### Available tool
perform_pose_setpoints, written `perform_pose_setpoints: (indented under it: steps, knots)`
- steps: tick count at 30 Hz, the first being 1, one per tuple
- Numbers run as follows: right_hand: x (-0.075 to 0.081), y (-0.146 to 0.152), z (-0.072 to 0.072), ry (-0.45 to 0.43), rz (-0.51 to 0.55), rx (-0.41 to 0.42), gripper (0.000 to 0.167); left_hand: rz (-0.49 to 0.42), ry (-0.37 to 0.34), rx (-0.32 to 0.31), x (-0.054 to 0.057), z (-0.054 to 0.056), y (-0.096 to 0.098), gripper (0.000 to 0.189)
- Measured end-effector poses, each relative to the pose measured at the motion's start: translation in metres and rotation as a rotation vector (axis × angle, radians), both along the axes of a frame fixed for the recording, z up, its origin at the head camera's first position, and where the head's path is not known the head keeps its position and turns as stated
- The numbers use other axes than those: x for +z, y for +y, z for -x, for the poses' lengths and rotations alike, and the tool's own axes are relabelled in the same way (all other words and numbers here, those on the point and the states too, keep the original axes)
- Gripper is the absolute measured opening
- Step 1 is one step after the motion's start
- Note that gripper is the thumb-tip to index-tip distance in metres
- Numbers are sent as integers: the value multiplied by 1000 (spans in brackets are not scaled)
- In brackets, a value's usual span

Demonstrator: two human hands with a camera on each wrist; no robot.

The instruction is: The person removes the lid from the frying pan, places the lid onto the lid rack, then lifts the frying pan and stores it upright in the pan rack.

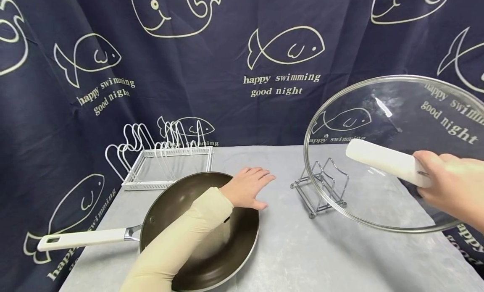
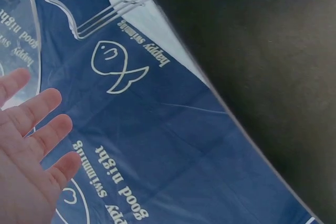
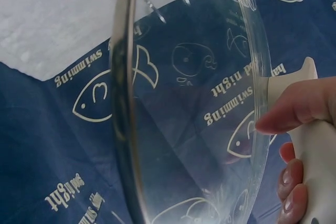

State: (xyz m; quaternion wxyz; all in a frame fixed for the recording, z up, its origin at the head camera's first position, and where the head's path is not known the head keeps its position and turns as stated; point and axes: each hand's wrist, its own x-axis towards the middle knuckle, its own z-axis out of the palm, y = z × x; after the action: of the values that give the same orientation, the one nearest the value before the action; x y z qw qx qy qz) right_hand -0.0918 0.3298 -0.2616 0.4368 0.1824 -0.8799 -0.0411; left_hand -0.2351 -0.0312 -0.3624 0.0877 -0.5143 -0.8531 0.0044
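Note:
On the right, my right hand [image 1: 451,182] grips the long white handle [image 1: 389,162] of a clear glass lid [image 1: 336,115], which it holds up, tilted, above the table. The right wrist view has the thumb and curled fingers [image 3: 294,203] round that handle, beside the metal-rimmed glass. A dark brown frying pan [image 1: 177,195] lies on the table at centre left, its white handle [image 1: 83,240] pointing left. Over the pan's right side reaches my left hand [image 1: 247,188], fingers spread and holding nothing. In the left wrist view its palm faces away from the pan [image 2: 252,51].
Behind the pan stands a white wire rack [image 1: 168,185] with upright loops. A small metal wire stand [image 1: 321,208] is between the pan and the lid, partly seen through the glass. A navy curtain [image 1: 227,94] with fish drawings hangs behind the grey table [image 1: 287,250].

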Motion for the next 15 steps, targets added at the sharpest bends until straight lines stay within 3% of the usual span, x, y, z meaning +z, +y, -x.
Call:
perform_pose_setpoints:
  steps: [15]
  knots:
    - [5,11,0,-44,52,-73,60,51,28,-24,8,0,36,72]
